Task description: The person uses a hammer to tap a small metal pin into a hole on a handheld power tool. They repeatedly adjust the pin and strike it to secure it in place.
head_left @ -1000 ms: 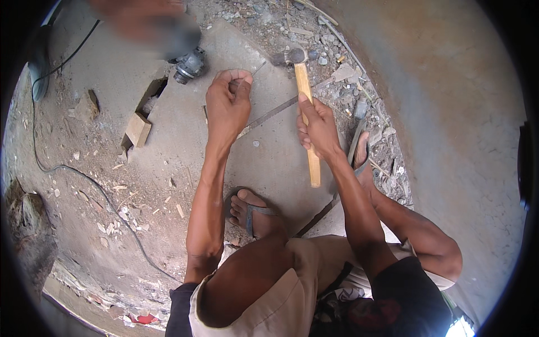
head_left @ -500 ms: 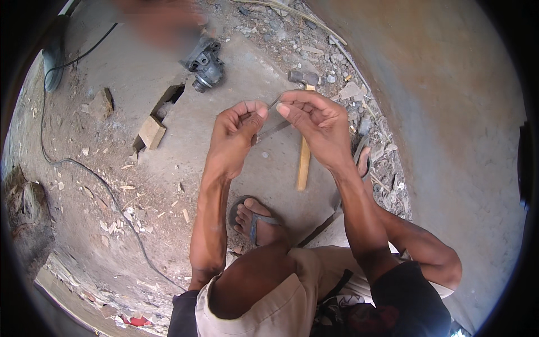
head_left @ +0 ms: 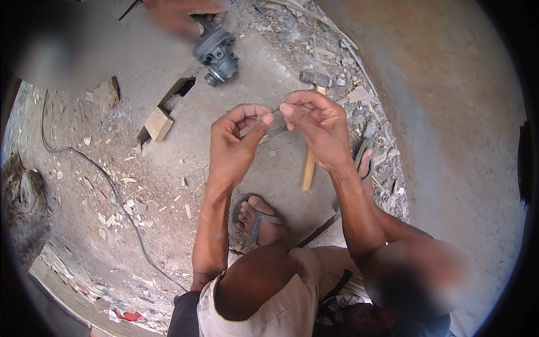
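Observation:
Fingertips of my left hand [head_left: 236, 143] and my right hand [head_left: 317, 126] pinch a thin, dark, wire-like piece [head_left: 276, 109] between them. Its exact kind is too small to make out. Just below it a flat grey strip [head_left: 275, 132] shows between the hands; I cannot tell whether it is held or lies on the slab. Under my right hand a hammer [head_left: 307, 171] lies on the slab, its wooden handle toward me and its dark head beyond my fingers. Farther off, a co-worker's hand [head_left: 185, 17] is at a dark angle grinder [head_left: 220, 62].
The concrete slab [head_left: 258, 174] has a slot with a wooden block [head_left: 158, 123] in it. A black cable [head_left: 112, 188] runs along the dirt at left. Rubble [head_left: 337, 53] borders the slab at right, beside a smooth wall [head_left: 443, 140]. My sandalled foot [head_left: 261, 219] stands near.
The view has shifted slightly. The angle grinder has moved a little to the right, with the co-worker's hand now more clearly at it. My hands keep their pinch on the thin piece.

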`<state>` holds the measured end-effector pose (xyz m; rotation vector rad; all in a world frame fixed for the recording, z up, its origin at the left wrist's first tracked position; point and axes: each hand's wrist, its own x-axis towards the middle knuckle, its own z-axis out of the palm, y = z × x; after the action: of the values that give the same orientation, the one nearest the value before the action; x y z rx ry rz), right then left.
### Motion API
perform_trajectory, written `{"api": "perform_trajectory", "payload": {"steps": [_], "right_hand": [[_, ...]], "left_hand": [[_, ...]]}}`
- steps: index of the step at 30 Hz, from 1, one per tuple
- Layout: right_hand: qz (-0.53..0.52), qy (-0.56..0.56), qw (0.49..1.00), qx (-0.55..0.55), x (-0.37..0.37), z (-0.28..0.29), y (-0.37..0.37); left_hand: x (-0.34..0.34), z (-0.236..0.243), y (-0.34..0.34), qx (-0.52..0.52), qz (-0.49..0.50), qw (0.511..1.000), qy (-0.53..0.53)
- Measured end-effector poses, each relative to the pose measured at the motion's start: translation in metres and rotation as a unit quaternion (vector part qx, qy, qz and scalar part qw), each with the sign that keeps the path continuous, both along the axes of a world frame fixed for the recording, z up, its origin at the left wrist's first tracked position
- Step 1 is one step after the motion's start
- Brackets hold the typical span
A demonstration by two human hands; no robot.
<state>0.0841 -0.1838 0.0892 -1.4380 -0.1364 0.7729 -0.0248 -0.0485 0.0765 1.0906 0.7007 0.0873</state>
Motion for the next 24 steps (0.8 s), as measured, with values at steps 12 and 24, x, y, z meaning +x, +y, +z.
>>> {"api": "perform_trajectory", "payload": {"steps": [12, 24], "right_hand": [[-0.044, 0.241, 0.955, 0.166, -0.016, -0.006, 0.016], [0.089, -0.32, 0.832, -0.444, 0.003, -0.011, -0.041]], "left_hand": [[0.004, -0.022, -0.013, 0.115, 0.215, 0.96, -0.134], [0.007, -0.073, 0.057, 0.434, 0.212, 0.873, -0.065]]}}
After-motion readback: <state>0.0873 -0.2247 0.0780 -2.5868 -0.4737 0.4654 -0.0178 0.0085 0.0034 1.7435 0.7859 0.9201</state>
